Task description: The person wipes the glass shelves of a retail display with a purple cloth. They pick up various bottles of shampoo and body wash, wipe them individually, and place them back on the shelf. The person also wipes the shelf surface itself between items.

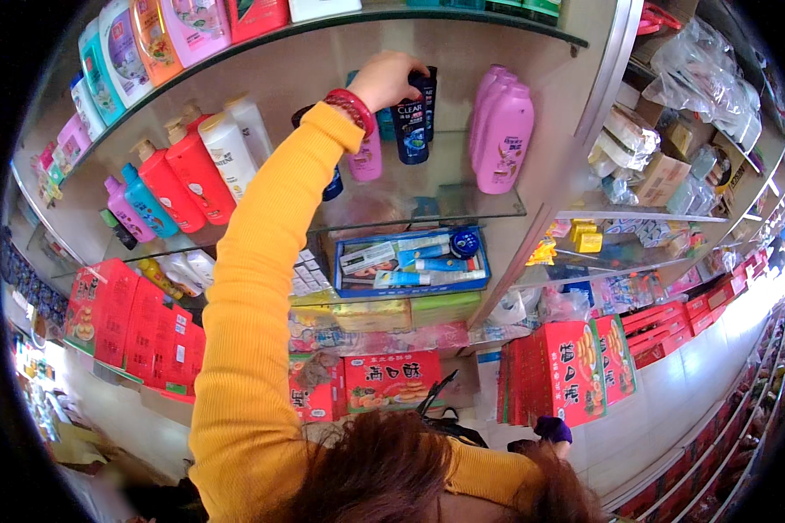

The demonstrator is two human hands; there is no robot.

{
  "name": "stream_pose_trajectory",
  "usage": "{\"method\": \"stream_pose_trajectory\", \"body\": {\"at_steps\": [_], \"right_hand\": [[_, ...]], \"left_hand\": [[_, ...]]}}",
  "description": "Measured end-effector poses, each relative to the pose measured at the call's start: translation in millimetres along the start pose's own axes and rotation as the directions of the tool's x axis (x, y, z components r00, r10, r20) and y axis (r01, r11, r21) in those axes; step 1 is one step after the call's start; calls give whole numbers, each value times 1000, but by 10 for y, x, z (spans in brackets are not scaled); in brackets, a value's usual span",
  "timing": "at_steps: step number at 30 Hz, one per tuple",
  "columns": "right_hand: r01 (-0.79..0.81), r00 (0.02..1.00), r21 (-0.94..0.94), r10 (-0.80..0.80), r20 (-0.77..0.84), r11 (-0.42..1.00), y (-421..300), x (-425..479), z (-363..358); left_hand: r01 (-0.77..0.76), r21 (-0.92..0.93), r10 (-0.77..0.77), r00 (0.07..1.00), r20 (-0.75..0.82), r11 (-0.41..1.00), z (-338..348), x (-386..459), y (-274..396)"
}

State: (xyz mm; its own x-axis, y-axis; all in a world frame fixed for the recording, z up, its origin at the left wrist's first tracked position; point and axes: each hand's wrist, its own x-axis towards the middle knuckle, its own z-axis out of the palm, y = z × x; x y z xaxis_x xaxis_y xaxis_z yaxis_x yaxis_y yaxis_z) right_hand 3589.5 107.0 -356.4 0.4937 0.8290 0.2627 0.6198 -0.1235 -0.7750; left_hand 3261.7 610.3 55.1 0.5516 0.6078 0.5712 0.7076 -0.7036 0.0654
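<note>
My left hand (389, 78), in a yellow ribbed sleeve with red bracelets at the wrist, grips the top of a dark blue Clear shampoo bottle (411, 134) at the glass shelf (445, 189). Another dark bottle (430, 98) is just behind it. Under my wrist, a pink bottle (365, 160) stands beside a partly covered dark blue one (332, 186). Several pink bottles (504, 137) form a row to the right. Low at the right, my right hand (563, 450) shows only a little past my hair, against a bunched purple cloth (553, 428); its fingers are hidden.
An upper glass shelf (340, 23) with bottles runs above my hand. Pump bottles (196, 170) stand left of my arm. Below are a blue tray (412, 294) of tubes and red gift boxes (392, 379). A metal-edged upright (611, 72) separates the shelves at right.
</note>
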Motion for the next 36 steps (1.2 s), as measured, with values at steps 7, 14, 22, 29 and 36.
{"method": "stream_pose_trajectory", "body": {"at_steps": [7,14,22,29,36], "right_hand": [[-23,999,13,22,36,1000,146,319,-13],[7,1000,26,-8,29,1000,86,329,-6],[-35,997,-13,34,-66,999,-287,-27,-73],[-196,964,1,193,-181,981,-242,-630,-119],[-257,966,-312,248,-69,915,-462,-1043,-349]], "left_hand": [[36,95,-44,996,76,995,528,404,-161],[-9,65,5,999,50,998,699,396,-301],[-59,51,58,998,21,997,725,319,-449],[-325,-312,42,750,-660,893,738,-660,677],[588,-808,-3,808,589,-50,2653,-3548,2302]]}}
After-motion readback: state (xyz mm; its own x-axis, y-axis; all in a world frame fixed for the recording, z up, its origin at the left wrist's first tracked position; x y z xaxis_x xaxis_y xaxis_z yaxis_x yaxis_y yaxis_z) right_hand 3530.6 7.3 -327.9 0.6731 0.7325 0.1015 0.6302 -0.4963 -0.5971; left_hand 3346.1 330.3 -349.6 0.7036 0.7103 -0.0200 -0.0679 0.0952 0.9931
